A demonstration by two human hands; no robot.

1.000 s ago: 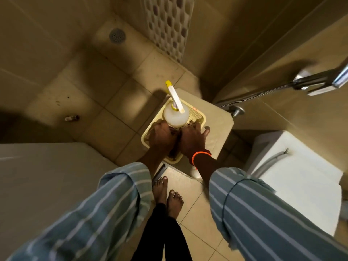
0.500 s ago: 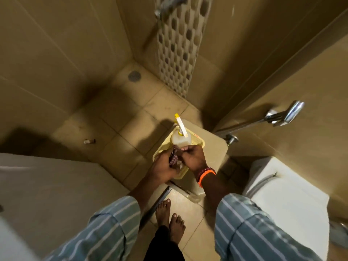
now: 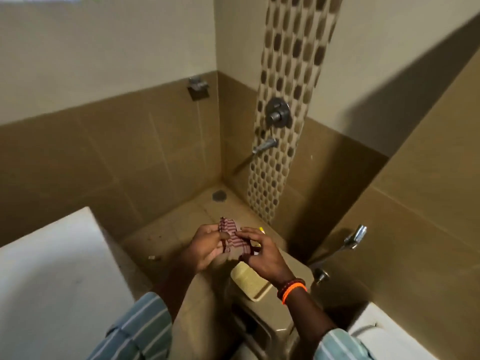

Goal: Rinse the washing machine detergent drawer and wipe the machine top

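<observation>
Left hand and right hand: close together, both pinching small striped cloth, held up above yellow tray on beige stool. White surface at left.

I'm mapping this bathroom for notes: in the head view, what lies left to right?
White machine top → left hand → striped cloth → right hand → hand sprayer on the right wall.
</observation>
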